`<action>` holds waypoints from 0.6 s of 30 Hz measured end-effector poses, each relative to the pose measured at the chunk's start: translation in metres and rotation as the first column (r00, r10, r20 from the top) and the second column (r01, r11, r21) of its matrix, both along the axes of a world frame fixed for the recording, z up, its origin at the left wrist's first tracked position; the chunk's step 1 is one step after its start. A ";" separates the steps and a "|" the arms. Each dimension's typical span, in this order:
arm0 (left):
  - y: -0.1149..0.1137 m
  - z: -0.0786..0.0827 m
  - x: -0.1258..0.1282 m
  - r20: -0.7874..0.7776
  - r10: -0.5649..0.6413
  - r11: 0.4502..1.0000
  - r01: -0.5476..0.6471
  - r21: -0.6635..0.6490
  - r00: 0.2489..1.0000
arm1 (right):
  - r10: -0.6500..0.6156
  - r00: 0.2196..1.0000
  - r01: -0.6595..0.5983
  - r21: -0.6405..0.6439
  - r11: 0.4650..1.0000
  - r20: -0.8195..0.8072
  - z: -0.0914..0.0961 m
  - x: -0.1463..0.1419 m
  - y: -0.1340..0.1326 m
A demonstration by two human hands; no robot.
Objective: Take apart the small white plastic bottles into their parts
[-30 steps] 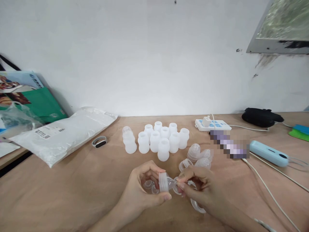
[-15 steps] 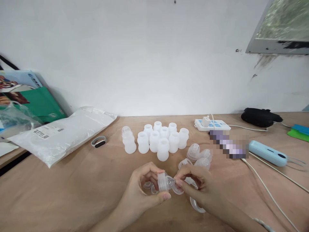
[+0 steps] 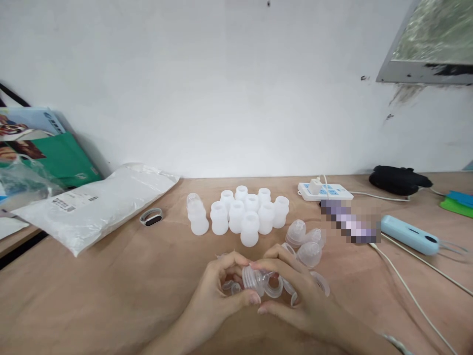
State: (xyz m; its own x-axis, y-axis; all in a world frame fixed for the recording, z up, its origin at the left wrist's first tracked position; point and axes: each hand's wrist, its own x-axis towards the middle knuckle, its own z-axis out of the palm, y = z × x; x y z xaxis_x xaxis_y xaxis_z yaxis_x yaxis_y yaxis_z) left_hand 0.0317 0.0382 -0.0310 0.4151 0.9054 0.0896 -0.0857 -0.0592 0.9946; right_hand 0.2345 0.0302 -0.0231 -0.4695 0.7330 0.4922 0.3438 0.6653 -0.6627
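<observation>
My left hand [image 3: 216,291] grips a clear ridged bottle collar [image 3: 252,280] between thumb and fingers, holding it sideways above the table. A clear nipple sits in the collar, pointing right and partly hidden by my right hand [image 3: 301,293]. That hand curves around the nipple side, its index fingertip touching the collar's top edge and its thumb lower down. Beneath and beside the hands lie loose clear rings [image 3: 274,288] and other small clear parts, partly covered. Clear dome caps [image 3: 309,254] rest just beyond my right hand. Several frosted white bottles [image 3: 250,230] stand upright behind.
One bottle [image 3: 198,217] at the group's left carries a clear top. A white plastic mailing bag [image 3: 111,202] and a wristband [image 3: 151,218] lie left. On the right are a power strip [image 3: 342,192], a blurred-out object, a light-blue device [image 3: 410,234], cables and a black case [image 3: 399,179].
My right hand has let go of the nipple's tip and shifted over to the collar, its fingers spreading wider around it. My left hand keeps its hold, with the collar slightly tilted.
</observation>
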 end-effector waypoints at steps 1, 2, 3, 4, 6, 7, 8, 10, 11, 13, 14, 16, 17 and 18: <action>0.000 0.000 0.001 -0.001 -0.006 1.000 0.006 0.002 1.000 | -0.016 1.000 0.015 0.024 1.000 0.017 0.000 -0.001 -0.001; 0.000 -0.001 0.002 -0.006 -0.014 1.000 0.014 0.007 1.000 | -0.026 0.999 0.025 0.044 0.999 0.022 0.001 -0.001 -0.001; 0.001 -0.001 0.003 -0.014 -0.021 1.000 0.021 0.016 1.000 | -0.029 0.999 0.028 0.060 0.998 0.024 0.001 -0.002 -0.001; 0.001 -0.001 0.004 -0.028 -0.025 0.999 0.025 0.029 0.999 | -0.025 0.999 0.023 0.072 0.997 0.022 0.001 -0.002 -0.001; 0.002 -0.001 0.005 -0.071 -0.021 0.998 0.026 0.065 0.997 | -0.009 1.000 0.008 0.076 0.997 0.016 0.002 -0.002 -0.001; 0.003 0.000 0.004 -0.103 -0.016 0.995 0.026 0.094 0.995 | 0.001 1.000 -0.001 0.075 0.997 0.007 0.002 -0.001 0.000; 0.005 0.002 0.003 -0.136 -0.014 0.991 0.032 0.130 0.991 | 0.015 1.000 -0.014 0.074 0.997 -0.006 0.002 -0.001 0.000; 0.011 0.007 -0.004 -0.204 0.016 0.972 0.033 0.232 0.979 | 0.042 0.999 -0.041 0.059 0.997 -0.023 0.002 0.000 0.001; 0.016 0.012 -0.008 -0.241 0.056 0.955 0.018 0.296 0.969 | 0.055 0.998 -0.054 0.048 0.997 -0.022 0.002 0.001 0.002; 0.028 0.021 -0.017 -0.342 0.252 0.877 -0.064 0.476 0.905 | 0.067 0.998 -0.066 0.022 0.998 -0.011 0.001 0.002 0.002; 0.036 0.025 -0.021 -0.409 0.388 0.804 -0.087 0.588 0.826 | 0.066 0.998 -0.066 0.012 0.998 -0.004 0.001 0.003 0.002; 0.051 0.031 -0.025 -0.467 0.647 0.584 0.002 0.812 0.603 | 0.066 0.998 -0.066 0.004 0.998 -0.004 0.002 0.003 0.001; 0.058 0.032 -0.025 -0.477 0.742 0.495 0.096 0.864 0.471 | 0.069 0.998 -0.069 0.005 0.998 -0.005 0.003 0.003 0.001; 0.064 0.032 -0.024 -0.477 0.811 0.441 0.182 0.879 0.338 | 0.070 0.998 -0.070 0.008 0.997 -0.005 0.003 0.003 0.001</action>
State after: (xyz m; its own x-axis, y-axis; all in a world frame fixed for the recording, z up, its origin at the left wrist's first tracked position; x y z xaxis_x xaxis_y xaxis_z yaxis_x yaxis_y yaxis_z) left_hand 0.0080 0.1020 0.0007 0.3882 0.7014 0.5978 0.8784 -0.4777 -0.0099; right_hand 0.2374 0.0311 -0.0197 -0.5173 0.6944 0.5002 0.2926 0.6928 -0.6591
